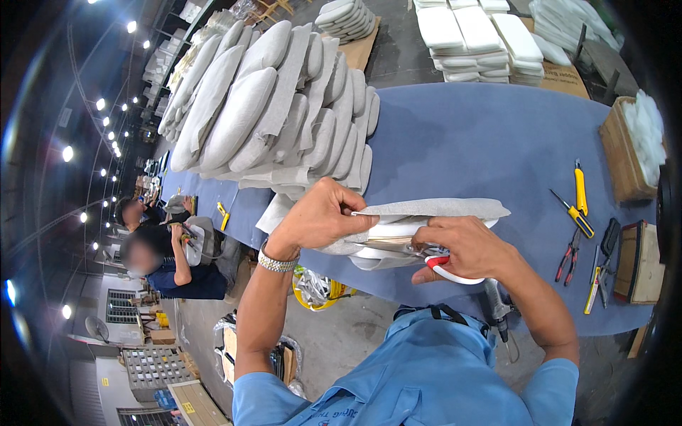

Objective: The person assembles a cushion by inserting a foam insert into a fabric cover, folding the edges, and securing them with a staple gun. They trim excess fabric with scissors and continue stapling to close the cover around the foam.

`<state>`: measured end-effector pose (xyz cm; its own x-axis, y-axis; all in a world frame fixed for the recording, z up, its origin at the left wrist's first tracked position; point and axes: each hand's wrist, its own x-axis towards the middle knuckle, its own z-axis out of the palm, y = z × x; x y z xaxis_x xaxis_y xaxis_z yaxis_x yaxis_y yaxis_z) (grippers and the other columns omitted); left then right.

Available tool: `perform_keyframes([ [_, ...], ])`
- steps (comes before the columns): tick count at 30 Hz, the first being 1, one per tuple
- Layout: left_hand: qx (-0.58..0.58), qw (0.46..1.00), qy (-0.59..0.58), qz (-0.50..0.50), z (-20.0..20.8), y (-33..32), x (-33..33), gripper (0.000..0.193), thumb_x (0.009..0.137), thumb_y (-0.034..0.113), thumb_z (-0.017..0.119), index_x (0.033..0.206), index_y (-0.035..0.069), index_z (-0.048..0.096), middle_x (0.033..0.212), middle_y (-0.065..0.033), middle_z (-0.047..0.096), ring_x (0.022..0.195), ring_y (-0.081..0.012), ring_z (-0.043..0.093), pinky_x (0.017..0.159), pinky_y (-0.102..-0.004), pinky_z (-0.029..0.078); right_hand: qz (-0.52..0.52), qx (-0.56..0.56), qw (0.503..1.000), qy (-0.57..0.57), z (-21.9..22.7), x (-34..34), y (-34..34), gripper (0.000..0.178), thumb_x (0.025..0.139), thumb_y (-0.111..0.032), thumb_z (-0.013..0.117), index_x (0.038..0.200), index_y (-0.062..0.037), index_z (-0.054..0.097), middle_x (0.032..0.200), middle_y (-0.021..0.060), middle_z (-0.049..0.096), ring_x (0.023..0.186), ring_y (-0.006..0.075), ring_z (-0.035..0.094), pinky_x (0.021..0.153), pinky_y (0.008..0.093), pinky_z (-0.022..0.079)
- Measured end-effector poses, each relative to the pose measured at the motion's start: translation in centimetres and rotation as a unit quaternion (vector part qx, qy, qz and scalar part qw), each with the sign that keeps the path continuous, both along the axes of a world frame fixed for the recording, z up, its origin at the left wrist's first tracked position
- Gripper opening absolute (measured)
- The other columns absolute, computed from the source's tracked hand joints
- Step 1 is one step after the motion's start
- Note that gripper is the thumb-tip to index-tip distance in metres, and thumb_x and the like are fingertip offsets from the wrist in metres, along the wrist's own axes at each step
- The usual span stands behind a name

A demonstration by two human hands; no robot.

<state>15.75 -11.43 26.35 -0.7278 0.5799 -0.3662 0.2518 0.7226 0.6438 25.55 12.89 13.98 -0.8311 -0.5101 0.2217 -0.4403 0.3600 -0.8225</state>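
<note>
A light grey fabric-covered cushion (444, 208) stands on edge at the near side of the blue table (490, 142), its open side facing me. White padding (396, 231) shows between the cloth edges. My left hand (323, 216) pinches the upper cloth edge between thumb and fingers. Scissors (458, 275) with red and white handles are gripped in my right hand (462, 245). Their blades point left into the opening, partly hidden by cloth and fingers.
A tall stack of grey cushions (263, 106) rises at the far left. Pliers (568, 255), yellow-handled tools (580, 186) and a box of white stuffing (629, 153) lie to the right. A power tool (496, 302) sits at the near edge. Two people (163, 259) work at left.
</note>
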Motion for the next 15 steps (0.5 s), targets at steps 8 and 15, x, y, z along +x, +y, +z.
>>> perform_keyframes([
  [8, -0.025, 1.000, 0.003, -0.004, 0.5, 0.7, 0.2, 0.025, 0.088, 0.014, 0.080, 0.074, -0.005, 0.072, 0.058, 0.0060, 0.053, 0.057, -0.0021, 0.040, 0.049, -0.0272, 0.029, -0.016, -0.001, 0.999, 0.027, 0.1, 0.3, -0.7, 0.055, 0.082, -0.060, 0.080, 0.098, -0.0087, 0.071, 0.086, 0.0125, 0.067, 0.077, 0.0345, 0.067, 0.066, 0.0453, 0.051],
  [15, -0.032, 0.999, 0.009, -0.008, 0.3, 0.8, 0.3, 0.023, 0.088, 0.013, 0.080, 0.075, -0.005, 0.074, 0.058, 0.0052, 0.055, 0.056, -0.0019, 0.041, 0.049, -0.0271, 0.030, -0.030, 0.026, 0.998, 0.045, 0.3, 0.5, -1.2, 0.048, 0.077, -0.051, 0.087, 0.092, -0.0083, 0.070, 0.082, 0.0087, 0.067, 0.072, 0.0296, 0.068, 0.062, 0.0426, 0.052],
])
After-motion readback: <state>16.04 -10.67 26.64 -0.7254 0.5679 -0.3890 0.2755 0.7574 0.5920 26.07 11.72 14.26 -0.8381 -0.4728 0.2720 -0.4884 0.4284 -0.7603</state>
